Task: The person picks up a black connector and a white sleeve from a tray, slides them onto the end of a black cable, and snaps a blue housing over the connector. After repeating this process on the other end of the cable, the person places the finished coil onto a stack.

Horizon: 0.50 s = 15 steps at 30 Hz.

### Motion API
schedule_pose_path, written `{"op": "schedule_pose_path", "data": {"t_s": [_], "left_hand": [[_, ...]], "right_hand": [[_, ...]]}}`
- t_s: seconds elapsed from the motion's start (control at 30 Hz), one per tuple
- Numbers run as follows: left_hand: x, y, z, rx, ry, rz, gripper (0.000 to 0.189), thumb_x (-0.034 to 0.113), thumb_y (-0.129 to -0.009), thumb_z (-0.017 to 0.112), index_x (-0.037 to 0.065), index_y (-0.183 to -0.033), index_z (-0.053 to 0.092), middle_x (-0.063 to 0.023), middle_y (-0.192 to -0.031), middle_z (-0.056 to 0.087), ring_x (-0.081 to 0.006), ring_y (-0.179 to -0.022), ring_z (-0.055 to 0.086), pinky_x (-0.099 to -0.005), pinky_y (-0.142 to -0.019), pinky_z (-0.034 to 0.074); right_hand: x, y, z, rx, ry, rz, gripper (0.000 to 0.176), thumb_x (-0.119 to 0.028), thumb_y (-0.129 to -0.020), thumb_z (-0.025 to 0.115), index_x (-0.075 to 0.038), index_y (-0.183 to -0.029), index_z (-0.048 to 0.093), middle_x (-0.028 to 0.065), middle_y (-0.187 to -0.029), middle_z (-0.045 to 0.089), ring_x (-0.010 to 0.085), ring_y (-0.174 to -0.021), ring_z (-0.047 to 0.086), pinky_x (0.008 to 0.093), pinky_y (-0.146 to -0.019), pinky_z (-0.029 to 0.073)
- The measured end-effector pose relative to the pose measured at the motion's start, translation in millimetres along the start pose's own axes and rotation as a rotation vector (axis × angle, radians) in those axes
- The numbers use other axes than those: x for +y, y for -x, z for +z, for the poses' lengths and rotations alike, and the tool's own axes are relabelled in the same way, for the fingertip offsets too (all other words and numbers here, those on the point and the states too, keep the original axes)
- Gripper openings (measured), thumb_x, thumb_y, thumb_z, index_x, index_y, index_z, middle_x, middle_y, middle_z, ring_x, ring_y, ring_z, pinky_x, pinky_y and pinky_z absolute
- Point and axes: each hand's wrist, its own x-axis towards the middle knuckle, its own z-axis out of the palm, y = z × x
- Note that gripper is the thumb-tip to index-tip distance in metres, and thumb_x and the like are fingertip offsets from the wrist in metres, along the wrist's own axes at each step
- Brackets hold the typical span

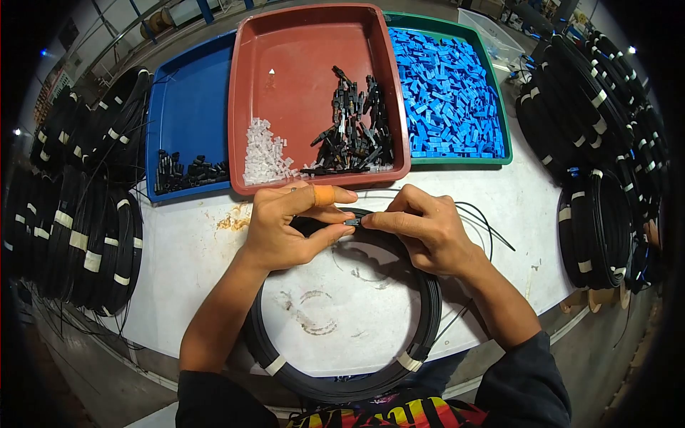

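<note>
White worktable, frame centre: left hand and right hand both pinch a small black connector above the flat-laid cable coil, red parts tray just above, probably for easy reach.

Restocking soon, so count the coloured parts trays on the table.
3: blue tray at left, red tray in the middle, green tray at right, side by side; none seems hidden.
</note>
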Motion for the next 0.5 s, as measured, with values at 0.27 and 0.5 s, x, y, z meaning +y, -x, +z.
{"op": "schedule_pose_path", "data": {"t_s": [0.27,0.5], "left_hand": [[-0.3,-1.3,0.8,0.018,0.01,0.059,0.036,-0.004,-0.072,0.088,0.0,-0.106,0.077,-0.0091,-0.093,0.08,-0.015,-0.082,0.078,-0.0234,-0.073,0.058],[-3.0,-4.0,-3.2,-0.048,-0.088,0.147,0.038,-0.003,-0.068,0.09,0.0,-0.105,0.078,-0.0097,-0.085,0.08,-0.0151,-0.072,0.074,-0.0261,-0.07,0.053]], "right_hand": [[3.2,4.4,3.0,-0.009,-0.003,0.004,0.065,-0.001,-0.056,0.072,-0.02,-0.118,0.076,0.004,-0.083,0.053,0.0226,-0.067,0.059,0.0355,-0.051,0.048],[0.7,3.5,2.9,-0.012,-0.041,0.0,0.062,0.002,-0.057,0.071,-0.017,-0.116,0.078,0.0049,-0.082,0.054,0.0224,-0.067,0.058,0.0351,-0.053,0.048]]}}
